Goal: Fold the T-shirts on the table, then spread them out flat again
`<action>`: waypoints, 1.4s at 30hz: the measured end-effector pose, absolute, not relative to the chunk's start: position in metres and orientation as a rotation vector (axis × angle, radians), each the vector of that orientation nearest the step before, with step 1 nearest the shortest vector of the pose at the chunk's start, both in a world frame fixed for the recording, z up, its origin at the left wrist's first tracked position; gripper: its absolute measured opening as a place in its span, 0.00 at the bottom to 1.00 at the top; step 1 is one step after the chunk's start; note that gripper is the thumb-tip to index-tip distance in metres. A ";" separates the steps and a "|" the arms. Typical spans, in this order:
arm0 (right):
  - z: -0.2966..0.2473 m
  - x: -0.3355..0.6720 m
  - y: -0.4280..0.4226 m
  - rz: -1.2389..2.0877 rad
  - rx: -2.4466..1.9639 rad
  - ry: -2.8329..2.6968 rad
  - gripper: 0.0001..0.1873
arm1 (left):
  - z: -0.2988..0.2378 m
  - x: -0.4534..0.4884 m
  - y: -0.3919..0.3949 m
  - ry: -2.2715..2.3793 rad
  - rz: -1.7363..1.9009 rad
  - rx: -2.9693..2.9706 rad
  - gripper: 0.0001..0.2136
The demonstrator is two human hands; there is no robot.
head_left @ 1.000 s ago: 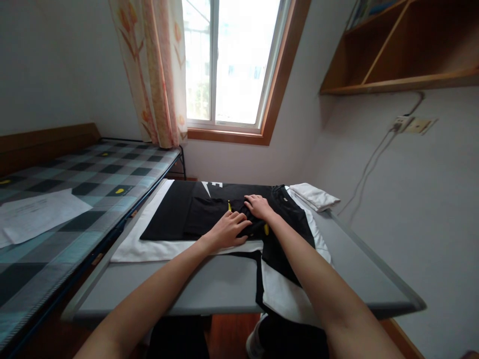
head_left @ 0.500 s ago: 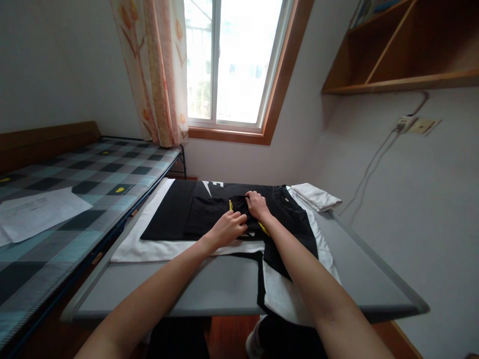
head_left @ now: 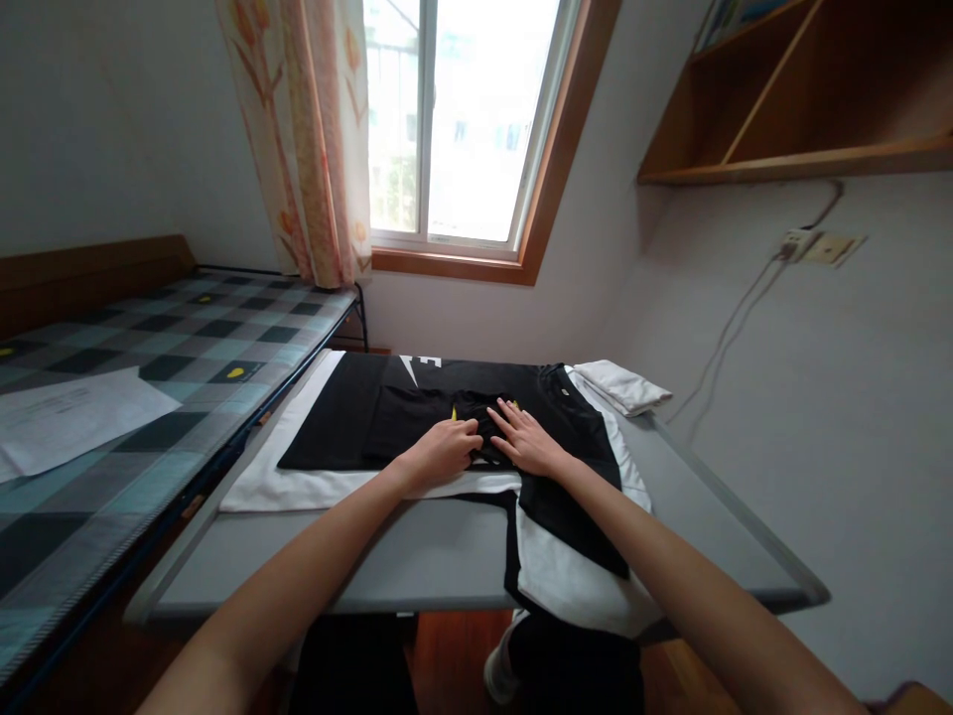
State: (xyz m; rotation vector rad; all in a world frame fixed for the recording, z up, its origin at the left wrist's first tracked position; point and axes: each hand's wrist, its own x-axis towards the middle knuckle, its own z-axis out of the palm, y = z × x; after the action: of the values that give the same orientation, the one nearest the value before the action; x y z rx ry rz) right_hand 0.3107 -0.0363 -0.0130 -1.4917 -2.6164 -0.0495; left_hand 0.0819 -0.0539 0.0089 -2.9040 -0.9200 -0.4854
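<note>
A black T-shirt [head_left: 328, 422] with a white logo is spread on top of white garments [head_left: 298, 492]. Its neckline points right, and one sleeve hangs toward the front edge. On the shirt's middle lies a smaller black garment [head_left: 409, 417] with yellow trim, bunched at its right end. My left hand [head_left: 443, 455] has its fingers curled closed on the bunched fabric. Beside it, my right hand [head_left: 527, 439] lies flat on the same fabric, fingers spread. Part of the smaller garment is hidden beneath both hands.
The clothes rest on a grey table [head_left: 424, 571]. A folded white cloth [head_left: 625, 387] is at its back right corner. Left of the table stands a bed with a checked mattress [head_left: 164, 323] and paper sheets [head_left: 81, 417]. A wooden shelf [head_left: 789, 164] and cable [head_left: 726, 343] are on the right wall.
My right hand has gone from gripping the bunched fabric to lying flat with fingers spread, slightly nearer me. Less yellow trim shows. My left hand has shifted slightly left.
</note>
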 end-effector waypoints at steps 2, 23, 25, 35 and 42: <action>-0.009 0.310 -0.038 -0.014 -1.516 -2.613 0.34 | 0.010 0.081 -0.056 -0.926 -0.501 -2.913 0.10; -0.010 0.273 -0.029 -0.060 -1.742 -2.018 0.26 | -0.015 0.078 -0.049 -1.483 -0.381 -2.799 0.40; -0.004 0.280 -0.032 -0.043 -1.932 -1.813 0.25 | -0.013 0.078 -0.050 -1.506 -0.338 -2.802 0.40; 0.013 0.297 -0.009 0.688 -2.050 -1.528 0.16 | -0.002 0.072 -0.035 -1.686 -0.756 -2.836 0.32; 0.021 0.292 -0.015 1.006 -1.817 -1.412 0.09 | 0.025 0.032 -0.016 -1.883 -1.191 -2.328 0.21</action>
State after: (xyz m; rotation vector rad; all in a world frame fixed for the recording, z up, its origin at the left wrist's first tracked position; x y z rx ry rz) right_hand 0.2923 -0.0148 0.0211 -1.8170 -1.4122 1.0057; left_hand 0.0317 -0.0161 0.0249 -2.3279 -1.8828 -1.1911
